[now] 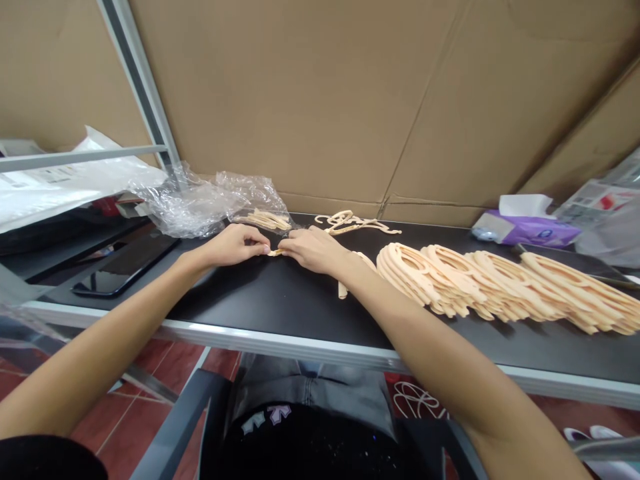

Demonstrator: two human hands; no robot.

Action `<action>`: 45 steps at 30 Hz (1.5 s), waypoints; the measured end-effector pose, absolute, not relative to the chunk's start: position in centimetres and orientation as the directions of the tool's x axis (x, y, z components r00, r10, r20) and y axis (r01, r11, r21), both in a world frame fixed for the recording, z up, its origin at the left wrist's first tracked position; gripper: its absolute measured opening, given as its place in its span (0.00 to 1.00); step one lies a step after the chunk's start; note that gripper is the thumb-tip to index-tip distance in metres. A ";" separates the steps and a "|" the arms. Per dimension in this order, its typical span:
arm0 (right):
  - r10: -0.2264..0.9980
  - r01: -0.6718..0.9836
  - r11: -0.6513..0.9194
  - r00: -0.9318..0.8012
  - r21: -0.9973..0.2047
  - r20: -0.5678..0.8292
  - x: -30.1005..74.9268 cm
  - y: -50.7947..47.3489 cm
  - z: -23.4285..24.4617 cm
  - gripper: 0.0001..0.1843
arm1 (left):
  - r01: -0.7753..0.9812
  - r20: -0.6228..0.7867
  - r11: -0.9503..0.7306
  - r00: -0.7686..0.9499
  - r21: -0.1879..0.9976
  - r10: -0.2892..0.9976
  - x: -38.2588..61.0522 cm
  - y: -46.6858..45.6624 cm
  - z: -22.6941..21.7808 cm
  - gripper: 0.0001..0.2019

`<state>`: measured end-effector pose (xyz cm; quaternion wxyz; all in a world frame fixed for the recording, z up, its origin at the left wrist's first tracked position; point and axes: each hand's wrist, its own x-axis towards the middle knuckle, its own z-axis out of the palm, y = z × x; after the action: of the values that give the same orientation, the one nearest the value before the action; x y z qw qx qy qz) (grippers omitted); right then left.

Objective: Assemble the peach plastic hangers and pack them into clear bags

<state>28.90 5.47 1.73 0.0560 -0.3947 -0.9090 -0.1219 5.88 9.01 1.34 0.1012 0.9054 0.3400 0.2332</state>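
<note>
My left hand [234,245] pinches one end of a small beige plastic piece [275,253] between thumb and fingers, just above the black tabletop [240,300]. Closed on the other end is my right hand [314,249], which hides much of the piece. Directly behind the hands, a clear plastic bag holds several beige strips [265,219]. Some loose beige hangers [350,221] lie at the back, beyond my right hand. Right of my right forearm, overlapping stacks of beige plastic hangers [480,283] spread along the table.
Crumpled clear plastic [195,203] sits back left, beside a dark phone [127,263]. A purple tissue pack [533,228] stands back right, near more plastic bags. Cardboard [310,100] walls the rear. A metal shelf post [143,80] rises at left.
</note>
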 end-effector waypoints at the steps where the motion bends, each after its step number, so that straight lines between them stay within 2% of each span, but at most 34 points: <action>1: 0.699 0.728 0.663 -0.686 0.175 0.201 28.9 5.5 1.6 0.15 | 0.563 0.351 -0.749 0.662 0.349 0.662 5.9 9.0 1.3 0.13; 12: 0.596 0.642 0.724 -0.766 0.253 0.239 29.0 5.6 1.2 0.17 | 0.503 0.164 -0.653 0.708 0.566 0.687 5.6 9.5 1.4 0.16; 16: 0.603 0.645 0.719 -0.764 0.259 0.229 29.0 5.7 1.2 0.17 | 0.521 0.214 -0.657 0.671 0.545 0.710 5.5 9.7 1.1 0.16; 19: 0.610 0.651 0.726 -0.758 0.221 0.231 29.0 5.8 1.1 0.17 | 0.527 0.241 -0.660 0.654 0.536 0.718 5.4 9.9 0.8 0.16; 27: 0.610 0.642 0.750 -0.764 0.159 0.208 29.0 5.7 1.1 0.18 | 0.530 0.185 -0.615 0.651 0.583 0.736 5.5 9.8 1.0 0.15; 34: 0.624 0.654 0.743 -0.754 0.142 0.206 28.9 5.8 0.9 0.18 | 0.551 0.241 -0.657 0.643 0.515 0.727 5.5 9.6 1.2 0.14; 41: 0.638 0.663 0.745 -0.742 0.079 0.208 29.1 6.0 0.8 0.18 | 0.558 0.400 -0.759 0.645 0.336 0.651 6.0 9.1 0.9 0.10; 45: 0.646 0.669 0.741 -0.733 0.055 0.213 29.1 6.2 0.8 0.17 | 0.534 0.454 -0.796 0.656 0.285 0.603 6.4 8.8 0.5 0.09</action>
<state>29.09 6.15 0.79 0.0903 -0.3539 -0.9287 -0.0638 6.44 8.79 0.48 0.0630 0.9079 0.3131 0.2717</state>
